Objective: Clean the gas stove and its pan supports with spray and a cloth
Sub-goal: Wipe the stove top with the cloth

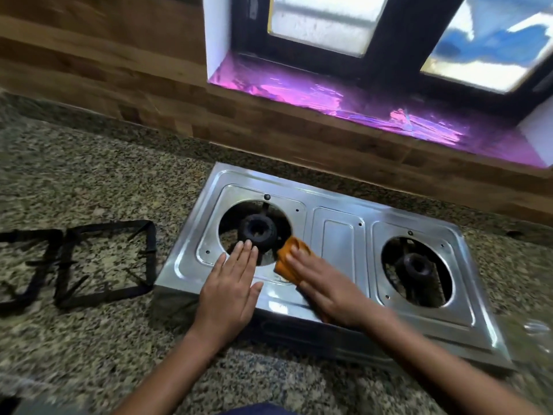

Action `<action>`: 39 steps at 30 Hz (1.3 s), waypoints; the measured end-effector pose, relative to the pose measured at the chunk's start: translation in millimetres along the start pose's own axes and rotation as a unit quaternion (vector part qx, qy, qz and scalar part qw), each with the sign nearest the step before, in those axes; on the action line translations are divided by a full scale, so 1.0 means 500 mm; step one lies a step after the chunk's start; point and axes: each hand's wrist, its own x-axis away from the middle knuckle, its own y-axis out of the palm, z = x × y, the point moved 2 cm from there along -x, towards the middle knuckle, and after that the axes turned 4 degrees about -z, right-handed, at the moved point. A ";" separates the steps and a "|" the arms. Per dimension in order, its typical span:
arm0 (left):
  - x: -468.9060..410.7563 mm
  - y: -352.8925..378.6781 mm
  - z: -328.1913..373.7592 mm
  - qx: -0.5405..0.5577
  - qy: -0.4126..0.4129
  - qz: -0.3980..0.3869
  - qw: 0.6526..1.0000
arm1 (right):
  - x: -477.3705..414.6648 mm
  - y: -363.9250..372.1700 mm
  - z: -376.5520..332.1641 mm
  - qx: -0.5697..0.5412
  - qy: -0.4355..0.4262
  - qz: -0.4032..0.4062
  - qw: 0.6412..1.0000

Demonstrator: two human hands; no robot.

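At the centre of the frame we see the gas stove (pixel 338 235), a two-burner steel top sitting on a speckled granite counter (pixel 89 181). Both burner openings are bare: the left burner (pixel 258 232) sits just left of centre, the right burner (pixel 416 265) toward the right of the frame.

Our left hand (pixel 230 292) lies flat and wide on the stove's near left corner, palm down, fingers straight and together, with the fingertips reaching over the rim of the left burner opening. It holds nothing.

Our right hand (pixel 326 283) presses down on an orange cloth (pixel 288 260), which is bunched under the fingers and pokes out past them. The cloth touches the steel top just to the right of the left burner opening, between that opening and the raised middle panel. The hand is blurred.

The two black pan supports (pixel 104 262) lie off the stove at the left of the frame, flat on the counter and side by side; the one further left is cut by the frame edge.

Across the upper right runs a window sill (pixel 359 106) lit pink, with dark window frames above it.
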 end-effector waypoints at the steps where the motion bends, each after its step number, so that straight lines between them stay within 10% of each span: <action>1: 0.001 0.000 -0.002 0.000 0.001 -0.004 1.000 | 0.019 0.014 -0.021 -0.002 -0.009 -0.002 1.000; 8: -0.002 -0.045 -0.034 0.229 0.036 0.025 0.972 | -0.033 0.096 -0.151 -0.024 0.051 0.068 0.996; 15: 0.008 -0.088 -0.192 0.198 -0.066 0.053 0.977 | -0.218 0.148 -0.295 -0.035 0.062 0.096 0.993; 26: 0.034 -0.055 -0.248 0.280 -0.097 0.022 0.955 | -0.047 0.106 -0.153 -0.021 0.138 0.122 0.983; 33: 0.045 -0.054 -0.254 0.699 -0.177 -0.016 0.692 | -0.182 0.138 -0.285 0.018 0.105 0.091 0.990; 39: 0.055 -0.081 -0.252 0.794 -0.189 0.020 0.577 | -0.400 0.161 -0.363 -0.016 0.162 0.099 0.982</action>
